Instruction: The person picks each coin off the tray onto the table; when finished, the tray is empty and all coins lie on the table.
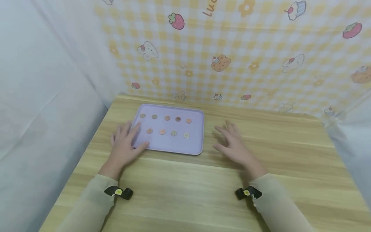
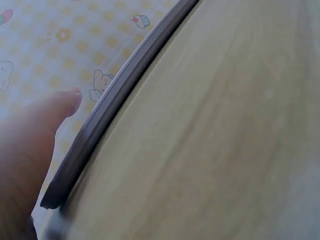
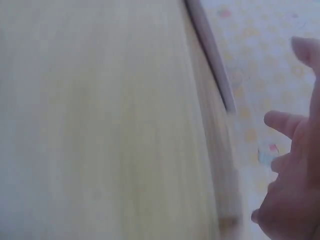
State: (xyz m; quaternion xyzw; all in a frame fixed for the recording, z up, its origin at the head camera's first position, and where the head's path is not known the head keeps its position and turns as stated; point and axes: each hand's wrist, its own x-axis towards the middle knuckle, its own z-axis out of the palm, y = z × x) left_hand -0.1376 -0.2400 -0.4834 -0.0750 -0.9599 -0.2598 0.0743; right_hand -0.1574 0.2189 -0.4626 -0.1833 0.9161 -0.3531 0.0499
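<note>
Right now a person is sitting at a light wooden table (image 1: 179, 190) with both hands out in front. Sitting on the table toward the far left is a lilac plastic tray (image 1: 197, 141), and nine coins (image 1: 174, 133) are lying inside it in two rows, five in the back row and four in the front. Some are looking coppery, others more silver or greenish; the details are too small to read.

The left hand (image 1: 126, 145) is resting at the tray's near left corner, fingers spread and relaxed, with the fingertips lying over the left rim and the thumb touching the front edge. It is not gripping anything. In the left wrist view the tray's rim is showing as a dark curved band beside the thumb.

The right hand (image 1: 233, 146) is hovering or resting over the bare wood just right of the tray, apart from it, fingers loosely spread and holding nothing; whether the palm is touching the table I cannot tell.

A yellow gingham cloth (image 1: 246, 54) printed with strawberries, bears and cupcakes is hanging behind the table, and white sheeting (image 1: 43, 106) is covering the left side.
</note>
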